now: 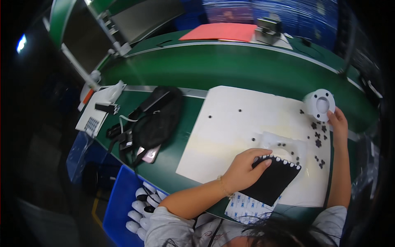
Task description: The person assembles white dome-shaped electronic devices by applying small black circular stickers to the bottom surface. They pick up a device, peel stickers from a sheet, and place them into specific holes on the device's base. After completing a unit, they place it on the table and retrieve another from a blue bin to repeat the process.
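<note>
My left hand (247,169) is closed on a black sheet (271,184), thumb on its face near the top edge. A row of white rounded tabs runs along that edge. My right hand (339,123) grips the rim of a white round housing (309,101), raised at the far right with its ringed end and dark holes showing. Below it, small black pieces (318,143) lie scattered, some in clusters. A clear plastic bag (268,140) with several black dots on it lies just beyond the black sheet. Printed white-and-blue sheets (246,209) stick out under the black sheet.
A large white board (218,140) covers much of the green table (175,158). To the left are a black bag (158,121), a pink phone (151,154) and white papers (96,113). A blue bin (119,206) of white rounded parts stands lower left. A red folder (222,32) lies on the far shelf.
</note>
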Action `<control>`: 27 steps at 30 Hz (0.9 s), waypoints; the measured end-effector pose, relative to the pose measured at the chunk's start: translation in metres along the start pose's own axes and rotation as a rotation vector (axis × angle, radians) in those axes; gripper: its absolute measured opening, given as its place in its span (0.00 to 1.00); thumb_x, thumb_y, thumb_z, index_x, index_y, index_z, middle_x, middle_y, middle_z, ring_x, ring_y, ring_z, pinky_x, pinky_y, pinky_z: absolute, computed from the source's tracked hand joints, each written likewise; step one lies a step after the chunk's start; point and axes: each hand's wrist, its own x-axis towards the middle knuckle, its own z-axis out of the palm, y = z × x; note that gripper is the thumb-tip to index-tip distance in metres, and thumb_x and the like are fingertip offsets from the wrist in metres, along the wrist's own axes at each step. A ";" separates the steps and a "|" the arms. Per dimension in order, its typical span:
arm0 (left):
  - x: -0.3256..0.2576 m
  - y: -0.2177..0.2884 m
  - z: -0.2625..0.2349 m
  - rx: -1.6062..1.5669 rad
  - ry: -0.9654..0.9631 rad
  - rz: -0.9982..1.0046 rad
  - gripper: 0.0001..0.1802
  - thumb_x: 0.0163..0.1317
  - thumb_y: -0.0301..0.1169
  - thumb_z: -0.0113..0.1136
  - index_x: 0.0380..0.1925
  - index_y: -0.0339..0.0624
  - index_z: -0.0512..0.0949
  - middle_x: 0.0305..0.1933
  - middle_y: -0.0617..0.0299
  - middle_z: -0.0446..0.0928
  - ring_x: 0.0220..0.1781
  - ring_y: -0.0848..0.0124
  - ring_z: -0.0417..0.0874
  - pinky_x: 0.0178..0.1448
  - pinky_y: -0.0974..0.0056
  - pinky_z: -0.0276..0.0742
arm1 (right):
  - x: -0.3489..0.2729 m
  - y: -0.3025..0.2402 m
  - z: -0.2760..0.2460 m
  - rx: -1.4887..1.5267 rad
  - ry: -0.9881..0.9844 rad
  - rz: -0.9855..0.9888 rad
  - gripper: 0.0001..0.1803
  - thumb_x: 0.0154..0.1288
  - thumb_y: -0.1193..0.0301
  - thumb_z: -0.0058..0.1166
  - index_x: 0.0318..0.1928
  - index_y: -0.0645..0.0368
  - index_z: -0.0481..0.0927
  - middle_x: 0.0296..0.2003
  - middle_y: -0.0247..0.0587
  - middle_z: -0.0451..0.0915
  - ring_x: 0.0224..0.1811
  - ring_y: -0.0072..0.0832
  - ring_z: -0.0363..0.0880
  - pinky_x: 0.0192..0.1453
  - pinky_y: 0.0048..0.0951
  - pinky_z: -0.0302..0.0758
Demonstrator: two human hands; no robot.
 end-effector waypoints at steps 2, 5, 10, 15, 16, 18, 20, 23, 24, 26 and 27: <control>0.007 -0.004 -0.005 -0.057 -0.009 -0.177 0.12 0.55 0.29 0.57 0.38 0.34 0.75 0.36 0.52 0.77 0.36 0.68 0.78 0.42 0.68 0.72 | 0.032 0.042 -0.008 -0.796 0.118 -0.368 0.12 0.58 0.73 0.45 0.43 0.62 0.75 0.39 0.44 0.75 0.41 0.34 0.74 0.45 0.32 0.70; 0.017 -0.017 -0.011 -0.043 0.040 -0.190 0.13 0.55 0.33 0.56 0.34 0.33 0.74 0.29 0.52 0.76 0.30 0.66 0.76 0.36 0.66 0.70 | 0.071 0.095 -0.047 -1.185 0.108 -0.395 0.14 0.59 0.75 0.40 0.44 0.61 0.74 0.44 0.50 0.72 0.45 0.45 0.70 0.50 0.36 0.67; 0.029 -0.031 -0.021 -0.006 0.034 -0.242 0.15 0.54 0.35 0.56 0.32 0.31 0.73 0.28 0.49 0.75 0.29 0.60 0.75 0.35 0.62 0.69 | 0.049 0.058 -0.020 -1.089 -0.084 -0.085 0.15 0.61 0.70 0.41 0.45 0.62 0.74 0.47 0.48 0.71 0.49 0.38 0.71 0.51 0.37 0.67; 0.014 -0.034 -0.019 0.204 0.254 -0.084 0.23 0.54 0.35 0.57 0.47 0.35 0.68 0.51 0.44 0.68 0.53 0.57 0.70 0.56 0.64 0.65 | -0.087 -0.036 0.069 -0.308 -0.414 -0.362 0.21 0.58 0.61 0.47 0.49 0.62 0.71 0.54 0.46 0.67 0.58 0.36 0.63 0.59 0.38 0.59; 0.004 -0.023 -0.025 0.240 0.274 -0.057 0.25 0.53 0.35 0.58 0.49 0.35 0.66 0.54 0.44 0.65 0.56 0.55 0.67 0.58 0.62 0.62 | -0.110 -0.048 0.080 -0.255 -0.516 -0.450 0.23 0.56 0.61 0.49 0.48 0.62 0.71 0.55 0.48 0.65 0.60 0.39 0.60 0.62 0.37 0.56; -0.019 0.001 -0.043 0.308 0.306 0.004 0.30 0.52 0.35 0.58 0.54 0.36 0.62 0.60 0.43 0.59 0.61 0.52 0.61 0.62 0.60 0.57 | -0.132 -0.052 0.089 -0.551 -0.642 -0.550 0.23 0.52 0.63 0.51 0.48 0.62 0.70 0.57 0.49 0.63 0.62 0.41 0.57 0.64 0.37 0.52; -0.079 0.017 -0.086 0.373 0.354 0.211 0.31 0.51 0.33 0.59 0.55 0.36 0.61 0.60 0.43 0.59 0.61 0.52 0.61 0.63 0.57 0.56 | -0.145 -0.058 0.096 -0.606 -0.691 -0.539 0.24 0.49 0.64 0.52 0.47 0.62 0.70 0.58 0.50 0.61 0.63 0.43 0.55 0.64 0.38 0.51; -0.187 -0.015 -0.148 0.522 0.992 0.184 0.23 0.51 0.25 0.56 0.50 0.38 0.67 0.54 0.53 0.67 0.55 0.60 0.67 0.58 0.60 0.61 | -0.143 -0.045 0.087 -0.472 -0.595 -0.457 0.26 0.47 0.68 0.52 0.50 0.61 0.68 0.60 0.48 0.59 0.63 0.43 0.55 0.64 0.39 0.52; -0.222 -0.050 -0.172 0.532 1.222 -0.067 0.20 0.54 0.25 0.54 0.49 0.38 0.67 0.52 0.54 0.67 0.52 0.64 0.69 0.56 0.64 0.63 | -0.144 -0.039 0.085 -0.481 -0.547 -0.442 0.27 0.47 0.68 0.52 0.51 0.60 0.68 0.60 0.48 0.58 0.63 0.42 0.55 0.64 0.39 0.52; -0.307 -0.118 -0.209 0.535 1.392 -0.518 0.19 0.53 0.25 0.54 0.46 0.35 0.69 0.44 0.54 0.70 0.45 0.67 0.71 0.49 0.66 0.67 | -0.145 -0.034 0.090 -0.479 -0.481 -0.424 0.29 0.47 0.67 0.52 0.54 0.59 0.66 0.61 0.47 0.58 0.63 0.41 0.55 0.63 0.39 0.53; -0.362 -0.164 -0.221 0.533 1.267 -0.739 0.20 0.51 0.28 0.57 0.46 0.35 0.70 0.40 0.53 0.71 0.41 0.64 0.72 0.46 0.63 0.68 | -0.144 -0.035 0.093 -0.475 -0.477 -0.368 0.33 0.48 0.67 0.52 0.58 0.58 0.62 0.61 0.46 0.57 0.63 0.39 0.55 0.64 0.37 0.53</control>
